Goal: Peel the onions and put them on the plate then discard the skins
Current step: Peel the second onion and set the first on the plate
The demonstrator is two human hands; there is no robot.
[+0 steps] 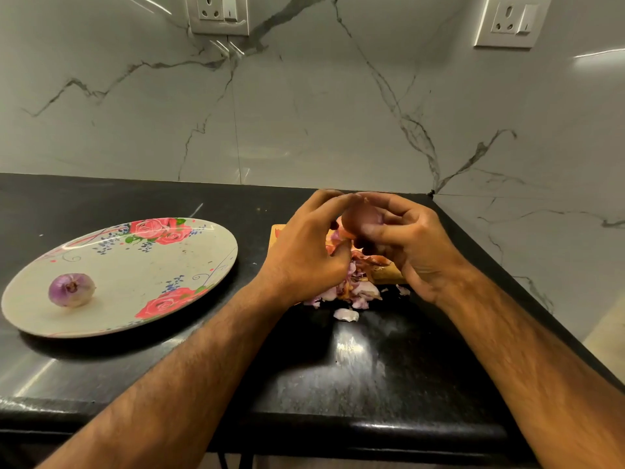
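A pinkish onion with papery skin is held up above the counter between both hands. My right hand grips it from the right, fingers curled round it. My left hand pinches the onion's skin from the left. Below them a pile of purple and orange onion skins lies on a wooden cutting board, which is mostly hidden. One loose skin piece sits nearer me on the counter. A peeled purple onion lies on the left part of the white rose-patterned plate.
The black counter ends at a front edge close to me and at a right edge beside my right arm. A marble wall with two sockets rises right behind the board.
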